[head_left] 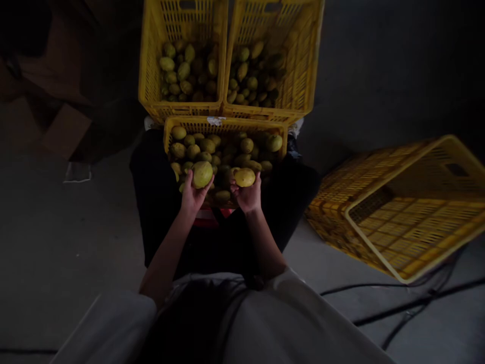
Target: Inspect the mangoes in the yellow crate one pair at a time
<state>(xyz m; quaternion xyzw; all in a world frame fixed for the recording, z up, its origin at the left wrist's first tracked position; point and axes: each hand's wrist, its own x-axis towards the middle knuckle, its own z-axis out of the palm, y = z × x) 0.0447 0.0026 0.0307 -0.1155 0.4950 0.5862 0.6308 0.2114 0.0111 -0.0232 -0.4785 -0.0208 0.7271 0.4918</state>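
Near the middle of the head view, the left hand has its fingers closed around a round green-yellow fruit, and the right hand grips a smaller, yellower fruit in the same way; both are held up just above the near edge of the nearest yellow crate, which is heaped with similar fruit. Beyond it, side by side, stand two more yellow crates: the far left crate and the far right crate, each only partly filled, their fruit lying low against the walls. Judging by how things lie, the work looks well short of finished, since the near crate remains piled high while the far pair have plenty of room. To the right, an empty yellow crate lies tipped on the concrete floor, with dark cables trailing nearer. A cardboard box sits in shadow at far left.
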